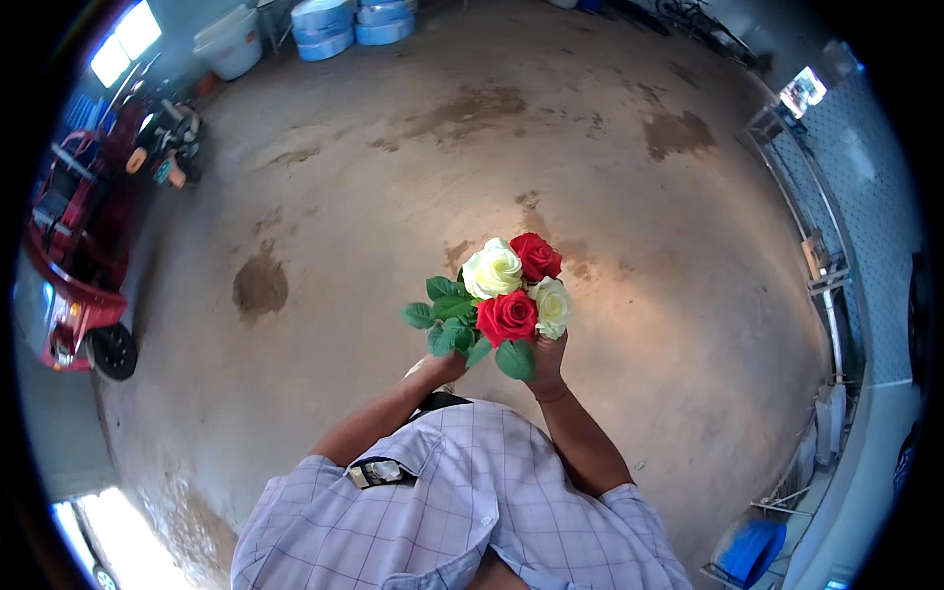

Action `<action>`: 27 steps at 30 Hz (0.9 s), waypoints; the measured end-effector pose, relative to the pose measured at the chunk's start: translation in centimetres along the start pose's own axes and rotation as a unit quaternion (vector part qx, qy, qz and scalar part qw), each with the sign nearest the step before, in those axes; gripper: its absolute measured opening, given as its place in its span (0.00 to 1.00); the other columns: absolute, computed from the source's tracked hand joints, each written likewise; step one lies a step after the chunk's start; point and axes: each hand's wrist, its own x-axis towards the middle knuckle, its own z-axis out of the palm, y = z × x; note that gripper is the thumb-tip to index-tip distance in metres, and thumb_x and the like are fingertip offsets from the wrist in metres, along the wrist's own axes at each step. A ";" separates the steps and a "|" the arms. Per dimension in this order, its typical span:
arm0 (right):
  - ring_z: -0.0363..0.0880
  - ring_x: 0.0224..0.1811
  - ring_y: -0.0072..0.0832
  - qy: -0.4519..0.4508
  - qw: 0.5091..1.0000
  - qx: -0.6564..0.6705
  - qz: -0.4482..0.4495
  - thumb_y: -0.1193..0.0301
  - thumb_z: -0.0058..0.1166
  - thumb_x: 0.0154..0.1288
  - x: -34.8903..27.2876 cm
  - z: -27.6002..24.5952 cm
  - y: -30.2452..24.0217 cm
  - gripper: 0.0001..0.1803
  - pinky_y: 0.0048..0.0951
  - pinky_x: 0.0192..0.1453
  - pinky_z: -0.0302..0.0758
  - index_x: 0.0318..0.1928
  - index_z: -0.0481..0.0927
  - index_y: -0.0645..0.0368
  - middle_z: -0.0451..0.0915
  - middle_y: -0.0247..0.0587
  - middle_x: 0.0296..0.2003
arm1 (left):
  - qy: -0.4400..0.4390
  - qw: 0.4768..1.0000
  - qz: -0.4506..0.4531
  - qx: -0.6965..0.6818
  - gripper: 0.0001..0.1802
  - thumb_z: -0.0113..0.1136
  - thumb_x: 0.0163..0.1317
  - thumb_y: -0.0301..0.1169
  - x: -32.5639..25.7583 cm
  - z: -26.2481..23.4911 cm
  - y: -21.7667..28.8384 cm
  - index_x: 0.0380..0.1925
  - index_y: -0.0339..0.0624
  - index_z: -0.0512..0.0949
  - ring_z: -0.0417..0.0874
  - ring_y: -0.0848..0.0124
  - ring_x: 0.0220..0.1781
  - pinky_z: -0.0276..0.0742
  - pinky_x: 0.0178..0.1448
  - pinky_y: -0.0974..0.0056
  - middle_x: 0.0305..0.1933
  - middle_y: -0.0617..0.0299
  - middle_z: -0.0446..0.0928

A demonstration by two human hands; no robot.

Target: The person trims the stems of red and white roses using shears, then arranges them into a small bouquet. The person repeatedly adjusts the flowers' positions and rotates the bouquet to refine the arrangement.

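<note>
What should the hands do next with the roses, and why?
Probably the left hand should nudge the leaves in closer. Four roses, two red and two white, sit packed together above the right hand, while the leaves stick out loosely to the left, so the bunch looks lopsided.

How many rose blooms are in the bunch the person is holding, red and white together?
4. A white rose at upper left, a red rose at upper right, a second red rose at lower left, a second white rose at lower right. Others may be hidden beneath.
</note>
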 end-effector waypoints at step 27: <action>0.74 0.23 0.21 0.062 0.846 -0.406 -0.339 0.79 0.56 0.60 62.2 -12.7 -1.2 0.15 0.23 0.30 0.72 0.48 0.77 0.58 0.77 0.36 0.26 | -0.219 0.926 -0.213 -0.223 0.16 0.50 0.63 0.42 56.6 7.2 -22.3 0.34 0.38 0.75 0.79 0.51 0.28 0.72 0.34 0.51 0.24 0.45 0.76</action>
